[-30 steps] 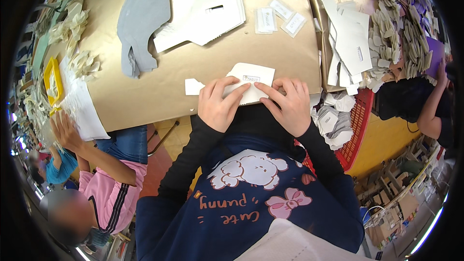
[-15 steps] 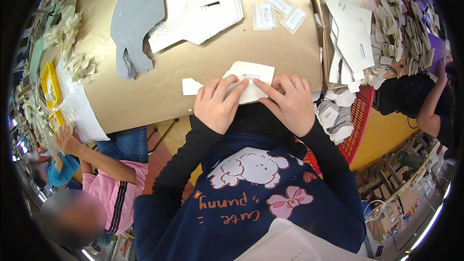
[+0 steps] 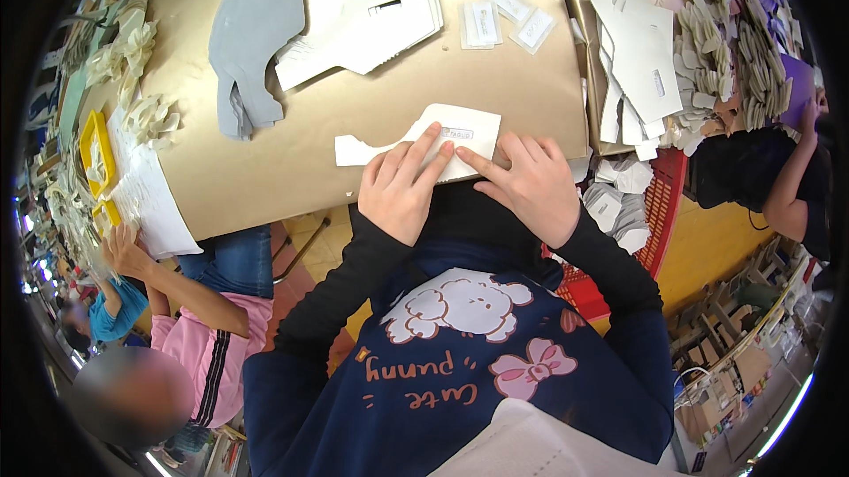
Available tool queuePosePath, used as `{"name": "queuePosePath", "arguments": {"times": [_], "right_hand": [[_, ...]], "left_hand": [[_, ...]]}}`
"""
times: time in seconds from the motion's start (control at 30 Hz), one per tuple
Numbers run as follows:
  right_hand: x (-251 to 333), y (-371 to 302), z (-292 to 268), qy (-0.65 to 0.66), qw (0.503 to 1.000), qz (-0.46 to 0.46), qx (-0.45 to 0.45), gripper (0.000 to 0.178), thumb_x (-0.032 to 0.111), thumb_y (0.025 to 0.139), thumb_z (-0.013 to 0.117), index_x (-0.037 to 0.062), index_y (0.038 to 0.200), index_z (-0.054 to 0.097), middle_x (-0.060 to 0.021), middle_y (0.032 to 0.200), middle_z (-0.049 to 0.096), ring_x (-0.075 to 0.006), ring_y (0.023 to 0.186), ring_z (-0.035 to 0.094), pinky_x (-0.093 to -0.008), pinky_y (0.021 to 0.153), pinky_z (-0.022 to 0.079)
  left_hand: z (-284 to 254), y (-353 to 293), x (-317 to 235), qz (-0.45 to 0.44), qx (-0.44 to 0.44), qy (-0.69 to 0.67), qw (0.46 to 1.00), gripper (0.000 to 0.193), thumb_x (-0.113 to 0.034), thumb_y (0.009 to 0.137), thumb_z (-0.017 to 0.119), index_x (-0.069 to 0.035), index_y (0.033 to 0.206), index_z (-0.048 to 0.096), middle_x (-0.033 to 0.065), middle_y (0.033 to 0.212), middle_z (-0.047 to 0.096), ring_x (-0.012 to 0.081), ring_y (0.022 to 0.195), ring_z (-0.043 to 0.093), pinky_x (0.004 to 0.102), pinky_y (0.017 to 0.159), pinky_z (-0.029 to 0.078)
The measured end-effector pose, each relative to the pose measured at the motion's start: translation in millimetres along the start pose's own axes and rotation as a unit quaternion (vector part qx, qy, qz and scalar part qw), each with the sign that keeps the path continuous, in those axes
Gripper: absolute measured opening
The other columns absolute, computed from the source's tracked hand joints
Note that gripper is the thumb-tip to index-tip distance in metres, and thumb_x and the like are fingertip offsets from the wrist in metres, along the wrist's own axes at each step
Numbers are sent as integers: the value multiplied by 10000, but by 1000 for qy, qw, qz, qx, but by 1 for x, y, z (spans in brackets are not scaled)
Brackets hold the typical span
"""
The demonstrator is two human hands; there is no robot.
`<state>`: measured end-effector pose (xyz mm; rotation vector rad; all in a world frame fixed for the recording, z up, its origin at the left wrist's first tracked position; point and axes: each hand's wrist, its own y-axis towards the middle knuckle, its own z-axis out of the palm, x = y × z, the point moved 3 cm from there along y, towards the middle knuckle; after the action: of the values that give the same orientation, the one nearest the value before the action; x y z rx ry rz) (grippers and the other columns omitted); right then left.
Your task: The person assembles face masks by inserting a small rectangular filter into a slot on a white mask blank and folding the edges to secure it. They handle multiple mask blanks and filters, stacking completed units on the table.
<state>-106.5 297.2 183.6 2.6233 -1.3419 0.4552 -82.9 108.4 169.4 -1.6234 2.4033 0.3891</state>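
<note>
On the brown-covered table's near edge lies a white cut shoe-upper-like piece (image 3: pixel 478 120) with a narrow left arm and a small printed label (image 3: pixel 460 134) on it. My left hand (image 3: pixel 400 187) rests across the piece, fingers stretched out, its fingertips beside and over the label's left end. My right hand (image 3: pixel 534 187) has its index finger pressed at the label's lower edge, the other fingers spread over the piece's right side. Neither hand grips anything. Beyond them lie a stack of white cut pieces (image 3: pixel 354 35) with a slot, and grey cut pieces (image 3: pixel 256 22).
Small clear packets of labels (image 3: pixel 482 24) lie at the far right. More white pieces (image 3: pixel 644 57) sit on the adjoining table. A red crate (image 3: pixel 663 212) holds scraps at my right. At left, a person in pink (image 3: pixel 239 318) works near a yellow tray (image 3: pixel 94 152).
The white piece has shifted slightly away from me, and more of its left arm shows. My left fingertips have moved onto the label's left end; my right index has slid a little left and down.
</note>
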Motion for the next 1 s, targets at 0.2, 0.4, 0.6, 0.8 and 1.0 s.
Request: {"name": "queuePosePath", "arguments": {"times": [0.2,0.4,0.6,0.8,1.0], "right_hand": [[7,0,0,-2,1000,20,-9,612,287,770,784,280,1357,614,-24,900,494,-188,840,537,-348,760,412],[1,-3,3,4,1000,2,-6,517,261,789,783,236,1289,656,-28,944,544,-195,887,574,-339,804,418],[-23,-9,8,318,931,157,-84,348,100,827,731,173,1168,716,-43,965,584,-226,856,582,-359,793,427],[-3,-11,8,175,973,98,-112,386,80,829,729,171,1204,718,-74,1004,580,-218,839,571,-366,833,431],[9,-2,8,83,988,93,-87,411,125,837,720,220,1236,712,-55,966,548,-239,905,542,-373,825,426]], "left_hand": [[-2,1,-9,-35,-9,-12,999,516,1,774,646,-153,1265,667,13,1407,580,214,1117,604,352,950,449],[-3,2,-13,-48,1,-11,999,525,17,760,637,-142,1259,667,19,1405,578,223,1154,584,377,991,423],[0,1,-3,-46,-11,-64,997,463,30,785,625,-118,1218,688,31,1366,600,262,1156,579,385,1008,423],[5,-2,9,-44,-57,-147,986,430,32,813,621,-97,1218,682,59,1327,615,285,1120,588,410,987,452],[0,2,3,-45,-25,-90,995,459,24,767,629,-105,1205,678,39,1307,611,255,1137,585,415,1025,435]]}}
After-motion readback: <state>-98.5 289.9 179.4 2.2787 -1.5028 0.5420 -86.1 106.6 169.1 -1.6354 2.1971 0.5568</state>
